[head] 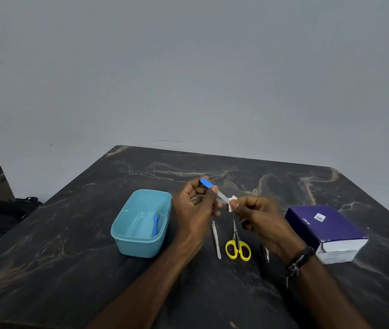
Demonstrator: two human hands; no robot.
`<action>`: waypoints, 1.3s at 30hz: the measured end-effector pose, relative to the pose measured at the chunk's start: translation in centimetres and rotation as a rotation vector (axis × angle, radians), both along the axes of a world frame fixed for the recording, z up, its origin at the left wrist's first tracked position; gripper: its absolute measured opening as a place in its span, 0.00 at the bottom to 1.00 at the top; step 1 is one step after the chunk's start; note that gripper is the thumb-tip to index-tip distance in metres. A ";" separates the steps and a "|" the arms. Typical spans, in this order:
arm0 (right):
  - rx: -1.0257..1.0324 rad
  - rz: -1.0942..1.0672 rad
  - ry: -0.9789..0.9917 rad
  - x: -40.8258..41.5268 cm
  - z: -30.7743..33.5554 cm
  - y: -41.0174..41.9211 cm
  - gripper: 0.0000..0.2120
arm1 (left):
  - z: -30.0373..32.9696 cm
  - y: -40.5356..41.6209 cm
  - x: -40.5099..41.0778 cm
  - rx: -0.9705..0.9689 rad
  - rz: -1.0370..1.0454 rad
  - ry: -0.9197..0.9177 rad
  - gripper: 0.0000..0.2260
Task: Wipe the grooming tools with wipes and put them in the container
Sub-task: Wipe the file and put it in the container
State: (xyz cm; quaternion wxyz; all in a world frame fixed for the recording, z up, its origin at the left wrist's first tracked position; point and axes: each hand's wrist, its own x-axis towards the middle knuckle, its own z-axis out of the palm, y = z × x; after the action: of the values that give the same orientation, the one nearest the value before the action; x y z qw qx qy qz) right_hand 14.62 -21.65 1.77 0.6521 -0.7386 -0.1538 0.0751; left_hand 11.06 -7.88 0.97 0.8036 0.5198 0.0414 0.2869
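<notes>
blue-handled tool [155, 225] in teal container [127, 243]; left hand [194, 206] gripping nail file [212, 189], right hand [257, 216] pinching wipe [232, 202]

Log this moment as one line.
left hand grips blue-handled metal nail file | right hand pinches white wipe on blade | phase: wiping

Plain room: marble-look table [212, 293], bare grey wall [188, 67].

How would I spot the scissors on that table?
Start at the light blue container on the dark marbled table. Right of it, below the hands, three small tools lie in a row; the scissors are the middle one, the only one with yellow handles.
</notes>
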 end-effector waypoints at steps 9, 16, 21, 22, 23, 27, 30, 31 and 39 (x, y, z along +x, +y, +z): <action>-0.017 0.050 -0.078 -0.6 -0.2 0.9 0.09 | -0.5 -0.1 0.2 0.147 0.041 0.106 0.05; -0.080 0.129 -0.060 -0.6 -0.3 0.7 0.09 | -0.2 -0.1 0.2 0.126 0.083 0.120 0.02; -0.088 0.140 -0.039 -0.9 -0.2 0.9 0.09 | -0.4 0.2 0.2 0.174 0.098 0.130 0.04; -0.080 0.131 -0.043 -0.9 -0.1 0.9 0.09 | -0.4 0.2 0.1 0.185 0.094 0.131 0.04; -0.072 0.123 -0.046 -1.0 -0.1 0.9 0.08 | -0.4 0.2 0.1 0.194 0.091 0.131 0.04; -0.063 0.124 -0.037 -1.1 0.1 0.9 0.09 | -0.6 0.3 0.4 0.201 0.108 0.147 0.03; -0.133 0.176 -0.026 -1.2 0.2 0.8 0.08 | -0.6 0.3 0.3 0.177 0.108 0.156 0.05; -0.156 0.176 -0.022 -1.2 0.2 0.8 0.07 | -0.5 0.3 0.2 0.168 0.096 0.149 0.05; 0.074 -0.179 -0.019 -0.2 0.2 0.4 0.07 | -0.6 0.1 -0.3 0.262 0.018 0.089 0.06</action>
State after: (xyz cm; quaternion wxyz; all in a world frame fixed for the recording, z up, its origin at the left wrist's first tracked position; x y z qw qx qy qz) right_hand 14.39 -21.23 1.98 0.6814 -0.7256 -0.0960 0.0036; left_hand 10.77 -7.80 0.42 0.7236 0.6320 0.0439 0.2739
